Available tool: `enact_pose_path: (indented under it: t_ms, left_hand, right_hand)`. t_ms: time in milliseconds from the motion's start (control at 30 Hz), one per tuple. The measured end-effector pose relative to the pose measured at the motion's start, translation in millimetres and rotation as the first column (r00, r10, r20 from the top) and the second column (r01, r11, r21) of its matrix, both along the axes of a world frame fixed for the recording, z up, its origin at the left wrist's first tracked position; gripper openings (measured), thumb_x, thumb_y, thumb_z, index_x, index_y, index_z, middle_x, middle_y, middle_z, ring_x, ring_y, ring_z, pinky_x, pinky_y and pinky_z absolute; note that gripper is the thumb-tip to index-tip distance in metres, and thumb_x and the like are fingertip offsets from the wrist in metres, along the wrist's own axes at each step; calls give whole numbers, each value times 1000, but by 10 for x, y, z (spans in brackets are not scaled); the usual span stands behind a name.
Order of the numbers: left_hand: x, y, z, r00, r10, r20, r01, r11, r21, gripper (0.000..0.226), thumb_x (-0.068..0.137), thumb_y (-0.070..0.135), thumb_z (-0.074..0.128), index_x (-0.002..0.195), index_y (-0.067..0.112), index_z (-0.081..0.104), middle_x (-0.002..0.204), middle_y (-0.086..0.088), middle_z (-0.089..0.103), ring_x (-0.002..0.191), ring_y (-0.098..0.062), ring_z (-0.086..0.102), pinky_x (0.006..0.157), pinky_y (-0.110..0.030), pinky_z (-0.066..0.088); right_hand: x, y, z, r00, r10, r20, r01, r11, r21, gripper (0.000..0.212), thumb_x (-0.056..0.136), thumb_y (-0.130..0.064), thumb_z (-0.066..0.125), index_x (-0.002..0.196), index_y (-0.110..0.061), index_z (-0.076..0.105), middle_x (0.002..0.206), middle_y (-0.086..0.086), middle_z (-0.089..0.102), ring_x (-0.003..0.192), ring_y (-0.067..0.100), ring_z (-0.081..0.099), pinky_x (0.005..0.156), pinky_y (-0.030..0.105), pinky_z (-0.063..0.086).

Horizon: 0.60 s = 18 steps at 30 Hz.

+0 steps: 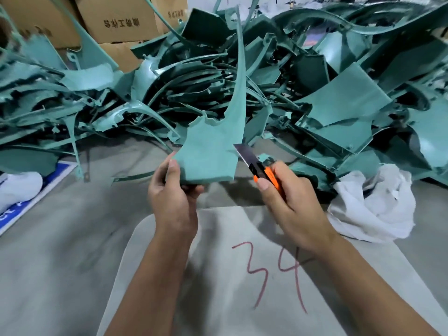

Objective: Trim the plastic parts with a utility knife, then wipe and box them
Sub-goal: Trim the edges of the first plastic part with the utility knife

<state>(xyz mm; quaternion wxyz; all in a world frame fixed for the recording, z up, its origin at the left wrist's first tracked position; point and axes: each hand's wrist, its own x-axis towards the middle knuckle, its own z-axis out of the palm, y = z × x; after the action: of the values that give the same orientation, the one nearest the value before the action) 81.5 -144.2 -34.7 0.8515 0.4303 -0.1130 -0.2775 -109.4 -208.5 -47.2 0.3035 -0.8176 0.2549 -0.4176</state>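
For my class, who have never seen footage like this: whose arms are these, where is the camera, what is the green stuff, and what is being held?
There is no machine: the single picture comes from a camera worn on a person's head, looking down at their own bare arms. The left hand grips a teal plastic part by its lower edge. The right hand grips an orange utility knife with its blade at the part's right edge. Behind lies a pile of similar teal parts, with cardboard boxes beyond. A crumpled white cloth lies on the grey surface at right.

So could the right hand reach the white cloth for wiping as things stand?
Probably yes: the white cloth lies beside the right hand with nothing between, but that hand grips the utility knife.
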Motion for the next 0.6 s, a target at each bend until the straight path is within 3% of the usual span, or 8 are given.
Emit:
enact_pose_path:
  t_ms: [100, 200, 367, 433, 533, 600]
  left_hand:
    - [11, 4, 18, 998, -61, -32, 60, 997, -42, 21, 107, 15, 52, 117, 17, 70, 113, -6, 69, 69, -13, 59, 39, -18, 41]
    - [-55, -5, -4, 988, -157, 10, 157, 985, -78, 20, 106, 14, 51, 104, 12, 72, 102, -4, 69, 64, -10, 54, 39, -15, 39]
    - [-184, -3, -61, 907, -410, 96, 415, 909, -44, 21, 84, 27, 71, 93, 9, 76, 90, -7, 69, 60, -12, 63, 46, -14, 42]
    - [-230, -10, -108, 845, -498, 196, 507, 862, 5, 23, 78, 33, 79, 95, 16, 79, 95, -9, 72, 71, -16, 68, 52, -19, 46]
    - [-272, -31, -175, 766, -583, 271, 581, 808, 95, 28, 70, 24, 91, 97, 20, 81, 109, -14, 75, 96, -25, 69, 74, -31, 57]
    - [-263, -46, -224, 736, -600, 315, 589, 796, 139, 25, 63, 19, 90, 86, 18, 79, 107, -13, 75, 99, -26, 69, 87, -36, 57]
  right_hand:
    - [40, 56, 10, 996, 81, 23, -79, 995, -66, 21, 110, -39, 46, 94, -26, 45, 64, -14, 46, 51, 11, 45, 51, 16, 29]
    - [76, 58, -12, 993, 118, 30, -114, 988, -102, 21, 111, -32, 46, 93, -22, 46, 65, -16, 47, 52, 6, 50, 51, 14, 29]
    - [27, -12, -12, 990, 30, 139, -30, 1000, -6, 28, 110, -41, 45, 95, -19, 50, 65, -2, 53, 53, 18, 50, 50, 31, 38]
    - [16, -2, 12, 966, 54, 253, -79, 993, 88, 34, 107, -52, 49, 102, -18, 55, 71, 7, 58, 52, 20, 53, 50, 30, 41]
    - [35, 28, 56, 871, 32, 490, -227, 912, 343, 66, 92, -68, 65, 109, -5, 53, 73, 34, 51, 42, 28, 47, 40, 30, 40]
    - [41, 6, 69, 840, -25, 542, -279, 836, 472, 72, 82, -71, 76, 106, -6, 56, 67, 33, 49, 37, 26, 44, 38, 28, 40]
